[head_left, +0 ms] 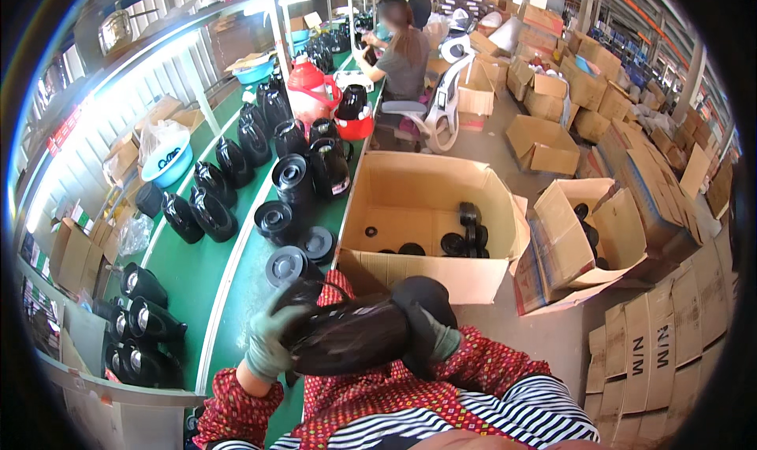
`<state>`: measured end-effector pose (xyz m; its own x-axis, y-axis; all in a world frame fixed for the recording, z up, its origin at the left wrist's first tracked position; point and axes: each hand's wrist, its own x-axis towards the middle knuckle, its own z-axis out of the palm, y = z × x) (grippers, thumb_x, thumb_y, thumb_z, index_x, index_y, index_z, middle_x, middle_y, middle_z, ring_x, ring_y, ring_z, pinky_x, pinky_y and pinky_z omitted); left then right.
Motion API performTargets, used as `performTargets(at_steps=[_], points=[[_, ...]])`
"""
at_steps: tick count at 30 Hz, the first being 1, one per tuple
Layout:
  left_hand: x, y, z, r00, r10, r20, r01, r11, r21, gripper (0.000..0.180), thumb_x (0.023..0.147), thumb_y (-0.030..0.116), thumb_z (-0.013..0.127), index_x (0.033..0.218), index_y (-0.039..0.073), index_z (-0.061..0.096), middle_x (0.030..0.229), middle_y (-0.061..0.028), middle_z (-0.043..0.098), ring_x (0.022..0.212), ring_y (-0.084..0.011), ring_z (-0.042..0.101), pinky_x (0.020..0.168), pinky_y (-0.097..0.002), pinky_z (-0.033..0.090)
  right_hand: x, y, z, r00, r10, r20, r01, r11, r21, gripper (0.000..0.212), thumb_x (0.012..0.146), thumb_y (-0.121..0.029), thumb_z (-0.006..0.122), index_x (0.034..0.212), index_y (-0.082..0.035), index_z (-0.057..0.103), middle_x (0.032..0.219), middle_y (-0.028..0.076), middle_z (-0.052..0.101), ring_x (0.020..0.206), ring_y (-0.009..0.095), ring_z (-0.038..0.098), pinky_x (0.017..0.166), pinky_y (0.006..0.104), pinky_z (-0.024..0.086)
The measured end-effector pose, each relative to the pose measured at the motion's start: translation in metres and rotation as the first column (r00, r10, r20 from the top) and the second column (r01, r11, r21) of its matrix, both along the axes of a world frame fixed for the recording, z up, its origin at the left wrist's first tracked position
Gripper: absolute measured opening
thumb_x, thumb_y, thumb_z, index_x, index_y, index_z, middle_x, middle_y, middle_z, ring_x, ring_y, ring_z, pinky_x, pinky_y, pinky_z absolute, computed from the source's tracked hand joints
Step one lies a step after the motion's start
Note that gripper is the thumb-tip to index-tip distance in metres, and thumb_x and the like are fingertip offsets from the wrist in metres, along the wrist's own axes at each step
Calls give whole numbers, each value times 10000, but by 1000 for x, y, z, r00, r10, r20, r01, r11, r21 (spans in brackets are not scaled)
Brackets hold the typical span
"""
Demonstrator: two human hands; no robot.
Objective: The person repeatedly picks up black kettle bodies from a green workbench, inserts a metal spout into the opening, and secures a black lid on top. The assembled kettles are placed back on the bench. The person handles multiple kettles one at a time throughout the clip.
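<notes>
A glossy black jug (351, 338) lies tilted sideways in front of my body, held between both hands. My left hand (270, 341), in a pale green glove, is closed round its left end, near the handle. At the other end is a dark round part (423, 302), with my gloved right hand (443, 341) closed on it. Whether that part is joined to the jug cannot be made out. Just beyond the jug, flat black round lids (287, 267) lie on the green bench (252, 292). Behind them stand stacked black round parts (292, 174).
Several black jugs (211, 213) line the bench; others with silvery openings (142, 283) lie at the near left. An open carton (426, 277) holding black round parts stands to the right, beside a smaller carton (591, 229). A co-worker (406, 60) sits farther along, near a white chair (445, 103).
</notes>
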<state>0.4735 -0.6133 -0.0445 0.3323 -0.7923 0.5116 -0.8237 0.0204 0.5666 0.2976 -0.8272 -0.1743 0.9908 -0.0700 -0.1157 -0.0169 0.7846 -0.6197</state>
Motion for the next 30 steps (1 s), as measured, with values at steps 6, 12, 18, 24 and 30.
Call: performTargets(at_steps=[6, 12, 18, 24, 30], points=[[-5, 8, -92, 538, -107, -836, 249, 968, 36, 676, 968, 221, 755, 1556, 44, 473, 1554, -155, 539, 1399, -269, 549, 1201, -423, 421, 1, -13, 62, 741, 71, 668, 640, 224, -735, 920, 896, -480, 711, 1633, -48, 370, 1700, 273, 243, 1570, 419, 264, 1269, 535, 235], [13, 5, -121, 565, -99, -819, 193, 981, 15, 621, 987, 147, 730, 1550, 44, 489, 1550, -156, 549, 1390, -288, 561, 1218, -438, 419, 16, -23, 60, 661, 61, 748, 709, 275, -649, 857, 948, -502, 674, 1585, 5, 408, 1649, 289, 319, 1534, 452, 319, 1248, 558, 248], [-5, 1, -56, 255, -332, -908, -193, 903, -384, 695, 1035, 533, 559, 1391, -64, 587, 1281, -211, 713, 1147, -292, 715, 1037, -445, 572, 21, 0, 48, 825, -351, 444, 461, 872, -167, 603, 1105, -351, 535, 1587, -18, 390, 1546, 149, 519, 1410, 276, 527, 1206, 414, 402], [5, -17, -31, 904, 365, -222, -335, 929, 159, 285, 824, 67, 741, 1105, 27, 761, 1056, -211, 748, 1007, -383, 729, 912, -421, 560, 12, -1, -5, 926, -327, 189, 361, 915, -181, 519, 1137, -354, 442, 1561, -54, 442, 1489, 156, 586, 1336, 265, 599, 1145, 448, 502], [-20, 5, 23, 922, 233, -308, -181, 966, 187, 826, 797, 250, 882, 1502, 3, 529, 1309, -201, 673, 1103, -288, 695, 959, -383, 548, 40, -9, 11, 942, -36, 333, 235, 779, -582, 616, 1074, -316, 573, 1564, 14, 399, 1513, 212, 556, 1361, 313, 596, 1126, 463, 535]])
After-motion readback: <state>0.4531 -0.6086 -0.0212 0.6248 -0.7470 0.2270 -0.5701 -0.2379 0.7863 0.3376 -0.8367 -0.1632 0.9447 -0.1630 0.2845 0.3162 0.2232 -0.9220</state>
